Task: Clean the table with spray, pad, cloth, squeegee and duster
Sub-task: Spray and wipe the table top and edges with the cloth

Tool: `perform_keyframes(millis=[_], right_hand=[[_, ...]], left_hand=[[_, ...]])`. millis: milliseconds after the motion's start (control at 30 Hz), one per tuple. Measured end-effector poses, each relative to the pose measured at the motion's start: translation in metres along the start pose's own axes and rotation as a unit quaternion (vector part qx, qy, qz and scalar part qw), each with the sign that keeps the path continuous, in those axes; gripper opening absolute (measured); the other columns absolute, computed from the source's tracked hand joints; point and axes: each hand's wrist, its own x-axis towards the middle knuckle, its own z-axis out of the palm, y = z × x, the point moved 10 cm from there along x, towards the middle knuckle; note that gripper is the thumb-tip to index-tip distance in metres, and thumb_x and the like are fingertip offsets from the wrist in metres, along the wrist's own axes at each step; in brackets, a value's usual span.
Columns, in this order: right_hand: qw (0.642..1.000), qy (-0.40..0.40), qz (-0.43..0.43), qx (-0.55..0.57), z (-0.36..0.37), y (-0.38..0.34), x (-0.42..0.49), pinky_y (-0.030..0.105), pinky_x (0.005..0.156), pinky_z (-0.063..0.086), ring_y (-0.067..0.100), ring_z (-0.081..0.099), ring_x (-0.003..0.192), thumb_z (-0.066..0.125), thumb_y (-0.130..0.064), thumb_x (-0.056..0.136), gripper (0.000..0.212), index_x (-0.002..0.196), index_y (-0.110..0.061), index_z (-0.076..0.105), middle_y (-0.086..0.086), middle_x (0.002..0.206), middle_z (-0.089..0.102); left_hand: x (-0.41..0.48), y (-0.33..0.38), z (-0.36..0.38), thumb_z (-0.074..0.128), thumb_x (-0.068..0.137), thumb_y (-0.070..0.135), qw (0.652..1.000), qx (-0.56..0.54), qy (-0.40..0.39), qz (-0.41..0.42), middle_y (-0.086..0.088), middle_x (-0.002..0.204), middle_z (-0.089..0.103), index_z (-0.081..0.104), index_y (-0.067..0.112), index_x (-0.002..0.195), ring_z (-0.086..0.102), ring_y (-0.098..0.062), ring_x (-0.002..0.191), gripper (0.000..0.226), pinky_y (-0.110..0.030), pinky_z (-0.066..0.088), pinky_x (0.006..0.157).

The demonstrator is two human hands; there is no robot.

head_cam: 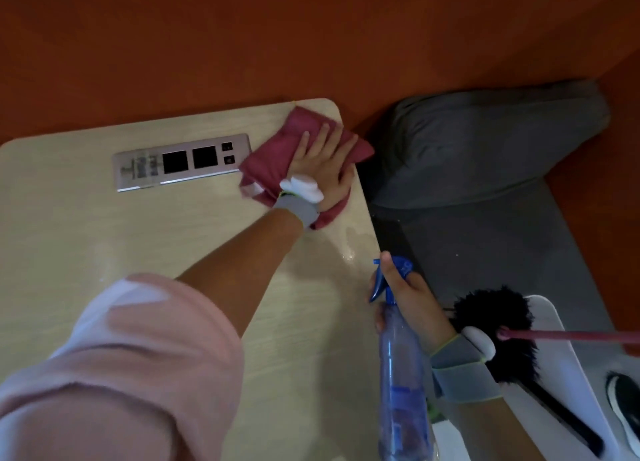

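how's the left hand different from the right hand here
1. The left hand lies flat, fingers spread, on the red cloth; the right hand is curled round the neck of the spray bottle.
2. The left hand is at the far right corner of the table; the right hand is nearer, by its right edge.
Shared: both wrists wear a grey strap with a white piece.
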Motion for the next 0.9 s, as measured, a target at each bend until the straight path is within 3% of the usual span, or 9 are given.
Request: perform_keyframes(millis=[133, 333, 467, 567, 667, 767, 900], right_hand=[[0.999, 0.005, 0.023, 0.025, -0.001, 0.01, -0.025, 0.025, 0.036, 0.043, 0.025, 0.049, 0.032, 0.043, -0.047, 0.096, 0.056, 0.069, 0.001, 0.054, 0.01, 0.053, 0.056], [0.999, 0.014, 0.01, 0.033, 0.002, 0.041, -0.088, 0.033, 0.044, 0.044, 0.028, 0.049, 0.034, 0.047, -0.05, 0.095, 0.054, 0.083, 0.002, 0.055, 0.013, 0.058, 0.056], [0.999, 0.008, 0.011, 0.033, 0.013, 0.061, -0.128, 0.029, 0.041, 0.045, 0.025, 0.049, 0.034, 0.048, -0.056, 0.089, 0.054, 0.083, -0.002, 0.053, 0.007, 0.054, 0.056], [1.0, -0.009, -0.01, 0.016, 0.025, 0.08, -0.169, 0.028, 0.043, 0.043, 0.026, 0.05, 0.037, 0.044, -0.058, 0.09, 0.058, 0.075, -0.003, 0.053, 0.01, 0.065, 0.061], [0.999, -0.027, -0.027, 0.017, 0.038, 0.11, -0.207, 0.03, 0.044, 0.045, 0.027, 0.051, 0.04, 0.045, -0.059, 0.088, 0.059, 0.076, -0.002, 0.055, 0.016, 0.073, 0.062], [0.999, -0.036, -0.029, 0.016, 0.051, 0.141, -0.24, 0.03, 0.042, 0.045, 0.027, 0.05, 0.038, 0.047, -0.061, 0.083, 0.062, 0.077, 0.0, 0.055, 0.017, 0.073, 0.06], [0.996, -0.063, -0.054, 0.015, 0.073, 0.176, -0.273, 0.032, 0.042, 0.043, 0.027, 0.049, 0.034, 0.048, -0.061, 0.083, 0.071, 0.081, 0.01, 0.051, 0.015, 0.069, 0.056]], left_hand=[[-0.066, 0.053, 0.013, 0.027, 0.094, 0.043, 0.996, 0.003, -0.023, 0.091, -0.004, 0.157, 0.025, 0.032, 0.026, 0.148, 0.022, -0.024, 0.144, 0.057, -0.047, 0.013, 0.117], [-0.189, 0.119, 0.021, 0.021, 0.091, 0.047, 0.979, -0.003, -0.057, 0.194, -0.004, 0.157, 0.024, 0.03, 0.025, 0.148, 0.018, -0.025, 0.145, 0.062, -0.046, 0.012, 0.118], [-0.257, 0.107, 0.025, 0.026, 0.095, 0.046, 0.962, 0.022, -0.073, 0.264, -0.002, 0.156, 0.028, 0.03, 0.028, 0.148, 0.021, -0.024, 0.145, 0.056, -0.045, 0.011, 0.117], [-0.298, 0.044, 0.016, 0.026, 0.096, 0.047, 0.978, 0.016, -0.051, 0.201, 0.002, 0.159, 0.017, 0.019, 0.034, 0.15, 0.014, -0.02, 0.147, 0.056, -0.045, 0.011, 0.118], [-0.347, -0.042, 0.005, 0.021, 0.096, 0.048, 0.998, -0.006, -0.021, 0.058, 0.003, 0.159, 0.017, 0.019, 0.034, 0.15, 0.017, -0.021, 0.146, 0.056, -0.048, 0.019, 0.116], [-0.407, -0.114, 0.0, 0.016, 0.094, 0.05, 0.998, -0.01, -0.014, -0.066, 0.0, 0.158, 0.02, 0.02, 0.03, 0.151, 0.02, -0.023, 0.145, 0.061, -0.046, 0.016, 0.116], [-0.468, -0.16, 0.002, 0.005, 0.091, 0.053, 0.991, 0.003, -0.033, -0.131, -0.003, 0.159, 0.015, 0.016, 0.023, 0.152, 0.012, -0.022, 0.147, 0.069, -0.041, 0.007, 0.118]])
